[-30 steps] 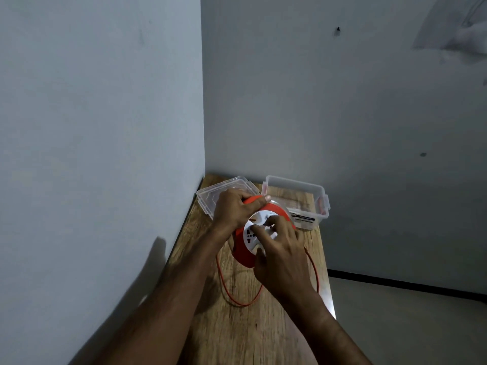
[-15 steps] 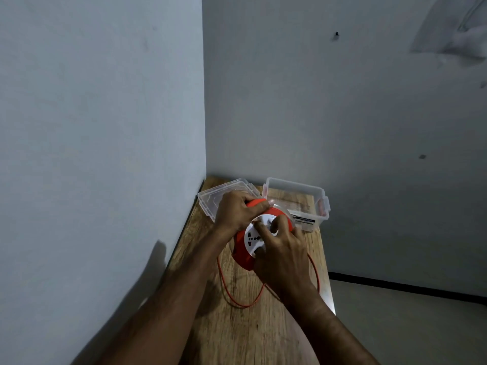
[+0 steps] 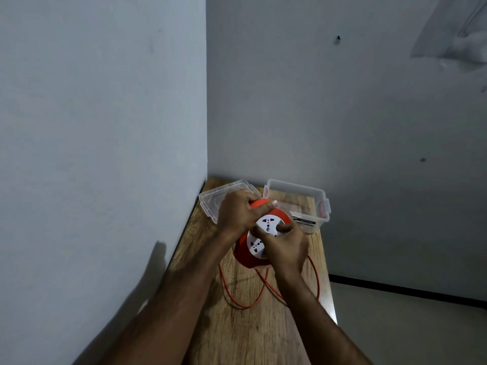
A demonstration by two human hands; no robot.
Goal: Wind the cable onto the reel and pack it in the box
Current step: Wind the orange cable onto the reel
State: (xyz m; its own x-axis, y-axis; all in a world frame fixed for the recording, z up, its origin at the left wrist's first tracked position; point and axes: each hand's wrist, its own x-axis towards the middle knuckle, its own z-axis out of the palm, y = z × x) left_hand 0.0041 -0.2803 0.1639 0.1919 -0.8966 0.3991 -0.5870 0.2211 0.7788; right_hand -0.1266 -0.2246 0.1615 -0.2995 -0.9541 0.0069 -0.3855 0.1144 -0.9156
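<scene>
An orange cable reel (image 3: 247, 259) with a white socket face (image 3: 266, 226) is held tilted above the wooden table. My left hand (image 3: 237, 213) grips its orange handle at the top. My right hand (image 3: 286, 246) is closed on the right side of the white face, fingers curled at its rim. Loose orange cable (image 3: 238, 302) hangs from the reel and lies in loops on the table below my wrists. A clear plastic box (image 3: 297, 189) stands open behind the reel, at the table's far right.
The box's clear lid (image 3: 210, 198) lies at the far left, against the wall. The narrow wooden table (image 3: 253, 335) sits in a corner, with walls to the left and behind. Its right edge drops to the floor (image 3: 411, 327).
My right hand has shifted round to the right side of the white face, which has turned. The cable loops on the table have drawn in and shifted. My left hand keeps its grip.
</scene>
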